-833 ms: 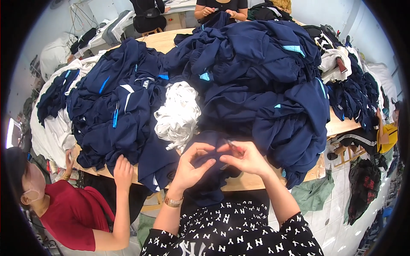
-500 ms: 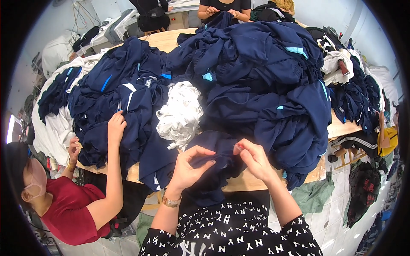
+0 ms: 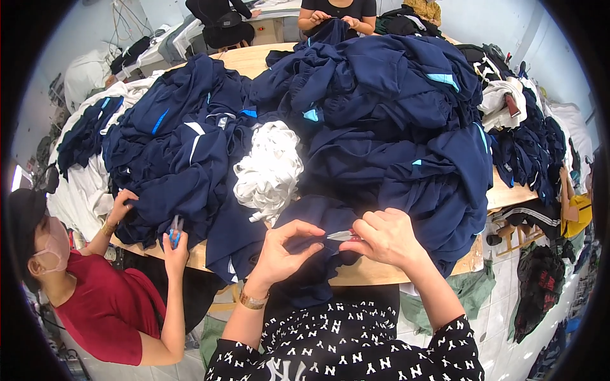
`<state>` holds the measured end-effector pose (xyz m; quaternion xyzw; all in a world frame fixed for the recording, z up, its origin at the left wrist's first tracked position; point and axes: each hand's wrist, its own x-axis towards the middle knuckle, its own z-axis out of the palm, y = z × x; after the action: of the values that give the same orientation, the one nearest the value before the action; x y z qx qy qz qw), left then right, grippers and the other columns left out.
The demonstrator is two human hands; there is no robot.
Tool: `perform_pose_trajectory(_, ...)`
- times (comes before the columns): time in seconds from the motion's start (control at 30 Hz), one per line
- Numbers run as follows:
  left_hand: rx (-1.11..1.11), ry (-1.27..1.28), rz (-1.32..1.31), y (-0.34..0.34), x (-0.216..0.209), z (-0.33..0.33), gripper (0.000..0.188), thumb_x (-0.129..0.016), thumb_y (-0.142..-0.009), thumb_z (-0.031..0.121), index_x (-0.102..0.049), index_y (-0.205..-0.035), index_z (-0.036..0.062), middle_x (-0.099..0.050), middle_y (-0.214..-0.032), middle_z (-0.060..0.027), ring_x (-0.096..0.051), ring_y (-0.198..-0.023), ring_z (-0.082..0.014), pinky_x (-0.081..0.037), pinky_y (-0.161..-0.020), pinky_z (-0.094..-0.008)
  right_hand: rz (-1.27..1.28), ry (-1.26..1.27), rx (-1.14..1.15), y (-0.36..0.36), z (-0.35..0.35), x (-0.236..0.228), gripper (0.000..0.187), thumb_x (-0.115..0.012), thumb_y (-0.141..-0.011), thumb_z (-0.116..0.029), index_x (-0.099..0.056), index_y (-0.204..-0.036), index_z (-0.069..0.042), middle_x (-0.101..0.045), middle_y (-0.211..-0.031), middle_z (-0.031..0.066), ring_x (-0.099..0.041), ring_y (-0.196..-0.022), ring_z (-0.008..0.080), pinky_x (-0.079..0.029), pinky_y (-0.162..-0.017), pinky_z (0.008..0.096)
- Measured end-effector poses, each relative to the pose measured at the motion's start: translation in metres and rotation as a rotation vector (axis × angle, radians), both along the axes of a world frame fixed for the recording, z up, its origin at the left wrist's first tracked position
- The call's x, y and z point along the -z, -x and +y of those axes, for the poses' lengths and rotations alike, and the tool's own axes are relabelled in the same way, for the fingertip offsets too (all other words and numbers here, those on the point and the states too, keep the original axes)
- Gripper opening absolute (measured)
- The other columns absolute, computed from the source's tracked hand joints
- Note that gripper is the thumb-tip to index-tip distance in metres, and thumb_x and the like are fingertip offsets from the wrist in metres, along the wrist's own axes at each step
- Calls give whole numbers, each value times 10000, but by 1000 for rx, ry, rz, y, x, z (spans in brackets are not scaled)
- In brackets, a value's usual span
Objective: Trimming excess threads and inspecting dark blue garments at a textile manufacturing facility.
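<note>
— What takes up the most room in front of you?

— The wooden desk [image 3: 251, 61], mostly under cloth. The larger navy heap [image 3: 394, 146] fills its middle and right; the smaller navy heap [image 3: 171, 159] lies to your left, beside a co-worker [image 3: 105, 308] in a red shirt. Each pile seems placed within reach of whoever is at that edge.

— And the piece you are busy with?

— The navy garment [image 3: 311, 214] lies right before you, at your hands, with cloth draping over the near edge. That probably brings it close to your body. Just beyond it, between the heaps, sits a bundle of flat white tape [image 3: 268, 168], perhaps grouped there so the strips don't stray among the clothes.

— How do your hands stand?

— Your left hand [image 3: 283, 254] curves at the garment, a narrow gap between thumb and forefinger; whether its hidden fingers hold cloth, you cannot tell from here. Your right hand [image 3: 386, 240] has a closed grip on the red-handled snips [image 3: 340, 235].

— Why hold them so?

— Your fingers wrap well back, leaving the silver blades free and pointing toward your left hand, likely for finer control of the tips.
</note>
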<state>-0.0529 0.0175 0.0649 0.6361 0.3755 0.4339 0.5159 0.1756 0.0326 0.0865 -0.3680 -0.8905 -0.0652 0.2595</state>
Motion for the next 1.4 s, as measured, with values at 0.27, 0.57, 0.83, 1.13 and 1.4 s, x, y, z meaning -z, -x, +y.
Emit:
perform_pose_trajectory(0.27, 12, 21, 3, -1, -2, -1, 207, -686, -759, -48, -629, -955, -11, -670, -932, -70, -628, -892, -127, -486, -849, -268, -48, -87, -40, 4, 2, -3, 390, -700, -676, -474, -505, -639, -138, -427, -600, -9, -480, -489, 144, -346, -489, 276)
perform_pose_trajectory(0.57, 41, 51, -30, -1, 2, -1, 207, -679, -772, -41, -621, -968, -15, -659, -955, -71, -617, -912, -122, -480, -860, -267, 38, -25, -77, 5, 1, 4, 383, -734, -661, -439, -521, -661, -120, -449, -582, -6, -484, -464, 168, -365, -462, 282)
perform_pose_trajectory(0.83, -6, 30, -29, -7, 9, 2, 288, -696, -764, -38, -540, -1002, 8, -593, -960, -32, -600, -879, -101, -477, -807, -243, 415, 274, -127, 18, -8, 9, 393, -800, -611, -231, -630, -942, -104, -598, -669, 16, -595, -533, 194, -456, -503, 285)
perform_pose_trajectory(1.13, 27, 153, -128, -6, 15, 7, 378, -726, -744, -14, -450, -988, 69, -549, -812, 19, -525, -755, -25, -413, -675, -175, 814, 1140, -76, 30, 11, 30, 104, -572, -899, -71, -593, -940, 22, -615, -874, -8, -553, -817, 53, -462, -738, 215)
perform_pose_trajectory(1.4, 10, 81, 51, -6, 4, 3, 268, -736, -747, 48, -587, -968, 19, -632, -936, -63, -594, -918, -131, -475, -803, -266, 1028, 1294, -184, 37, 4, 35, 128, -573, -912, -107, -560, -918, 20, -549, -831, -46, -462, -785, 11, -409, -690, 177)
